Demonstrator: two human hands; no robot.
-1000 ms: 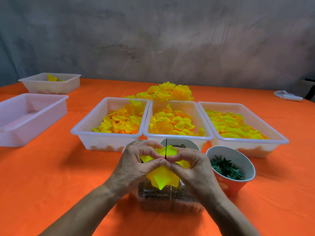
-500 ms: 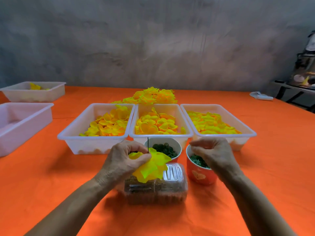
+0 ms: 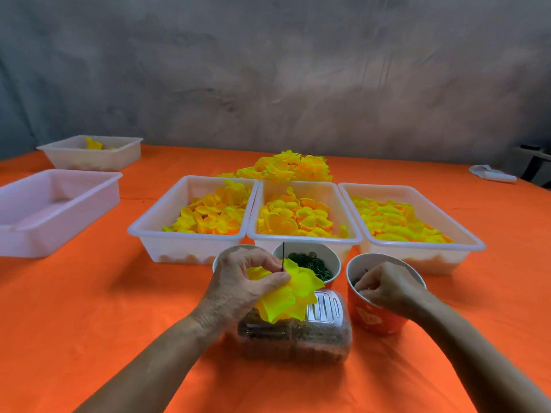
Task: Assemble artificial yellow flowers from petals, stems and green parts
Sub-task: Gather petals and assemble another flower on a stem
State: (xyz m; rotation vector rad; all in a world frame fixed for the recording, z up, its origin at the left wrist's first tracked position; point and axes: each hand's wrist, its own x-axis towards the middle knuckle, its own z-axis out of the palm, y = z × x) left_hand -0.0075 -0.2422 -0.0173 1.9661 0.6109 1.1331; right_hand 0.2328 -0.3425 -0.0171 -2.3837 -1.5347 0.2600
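Note:
My left hand pinches a half-built yellow flower with its thin dark stem pointing up, held above a clear plastic box. My right hand reaches into the red paper cup of small green parts, fingers curled together inside its mouth; what they hold is hidden. A second cup behind the flower holds dark green rings. Three white trays are filled with yellow-orange petals.
Finished yellow flowers lie heaped behind the trays. On the left stand a large white tray and a farther one with a few yellow pieces. A white object lies at the far right on the orange tablecloth.
My right hand let go of the flower, moved right and dipped into the red cup. My left hand keeps the flower, now alone.

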